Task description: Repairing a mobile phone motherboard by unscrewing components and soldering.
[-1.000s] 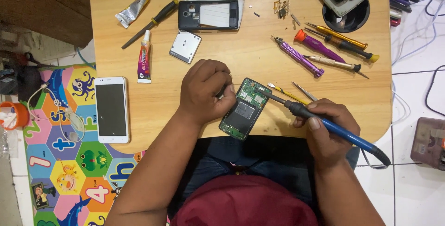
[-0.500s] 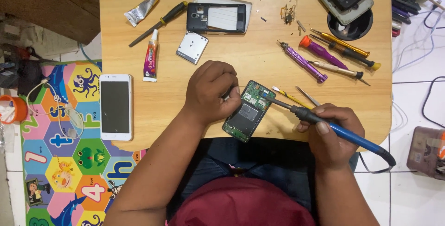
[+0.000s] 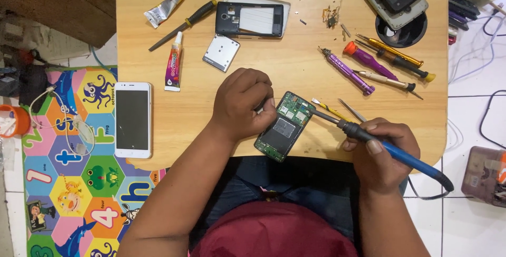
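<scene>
Circuit board lies diagonally, upper-right to lower-left.

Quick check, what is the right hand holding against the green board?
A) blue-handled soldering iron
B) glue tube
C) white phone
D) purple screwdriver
A: the right hand grips the blue-handled soldering iron, its tip resting at the upper right edge of the green circuit board, which the left hand steadies on the table.
</scene>
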